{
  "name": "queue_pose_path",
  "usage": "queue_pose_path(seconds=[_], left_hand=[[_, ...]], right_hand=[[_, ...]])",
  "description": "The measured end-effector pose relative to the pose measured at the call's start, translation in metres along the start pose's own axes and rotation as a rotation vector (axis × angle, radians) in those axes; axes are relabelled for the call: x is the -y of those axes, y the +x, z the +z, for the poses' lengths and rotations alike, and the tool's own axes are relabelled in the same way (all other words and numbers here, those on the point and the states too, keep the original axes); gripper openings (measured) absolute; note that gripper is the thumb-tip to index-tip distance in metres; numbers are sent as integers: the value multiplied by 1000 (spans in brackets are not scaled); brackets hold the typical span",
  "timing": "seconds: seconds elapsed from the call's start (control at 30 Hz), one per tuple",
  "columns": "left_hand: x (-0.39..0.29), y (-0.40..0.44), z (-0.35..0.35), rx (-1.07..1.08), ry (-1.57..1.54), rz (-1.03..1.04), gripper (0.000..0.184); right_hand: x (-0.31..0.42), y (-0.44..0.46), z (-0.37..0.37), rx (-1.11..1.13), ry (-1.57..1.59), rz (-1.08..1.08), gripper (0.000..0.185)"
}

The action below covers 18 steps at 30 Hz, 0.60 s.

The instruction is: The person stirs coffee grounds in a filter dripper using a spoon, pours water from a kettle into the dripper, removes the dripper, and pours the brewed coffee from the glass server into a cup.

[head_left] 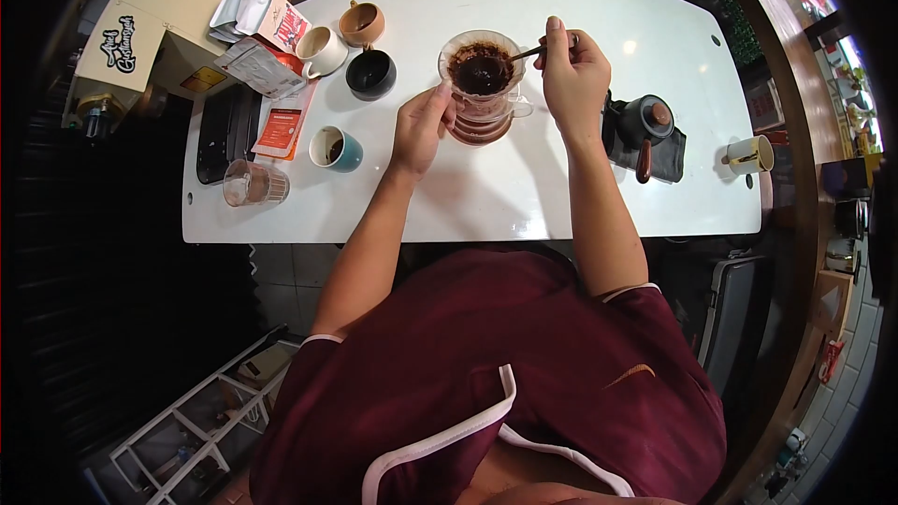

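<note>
A clear coffee dripper [474, 105] sits on a glass server [481, 136] at the middle of the white table. Wet dark coffee grounds [480, 68] fill the paper filter inside it. At its left side, my left hand [426, 128] is closed with thumb and fingers on the dripper; the exact grip is partly hidden. My right hand [574, 75] pinches the handle of a spoon [529, 53], whose lower end reaches into the grounds at the filter's right edge.
Left of the dripper stand a black cup [370, 75], a cream mug [323, 52], a brown cup [361, 24], a teal cup [344, 151] and a ribbed glass [257, 184]. Coffee bags [265, 65] lie near a cream grinder [140, 28]. At right are a black kettle [645, 120] and a mug [748, 155].
</note>
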State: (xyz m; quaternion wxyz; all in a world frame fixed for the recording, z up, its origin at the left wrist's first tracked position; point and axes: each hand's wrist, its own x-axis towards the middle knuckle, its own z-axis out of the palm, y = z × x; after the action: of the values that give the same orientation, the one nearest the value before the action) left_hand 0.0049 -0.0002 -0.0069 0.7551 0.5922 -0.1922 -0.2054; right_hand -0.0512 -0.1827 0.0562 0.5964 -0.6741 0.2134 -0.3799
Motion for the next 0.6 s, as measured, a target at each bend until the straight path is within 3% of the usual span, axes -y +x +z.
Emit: queue_pose_path(seconds=[0.23,0.33,0.6], left_hand=[[-2,-1,3,-24,-1,-4,37],[-1,-2,4,-32,5,-7,37],[-7,-9,14,-11,14,61,39]], right_hand=[[5,0,-14,193,-162,-414,19],[8,1,-16,101,-134,-528,17],[10,5,-15,158,-222,-570,16]])
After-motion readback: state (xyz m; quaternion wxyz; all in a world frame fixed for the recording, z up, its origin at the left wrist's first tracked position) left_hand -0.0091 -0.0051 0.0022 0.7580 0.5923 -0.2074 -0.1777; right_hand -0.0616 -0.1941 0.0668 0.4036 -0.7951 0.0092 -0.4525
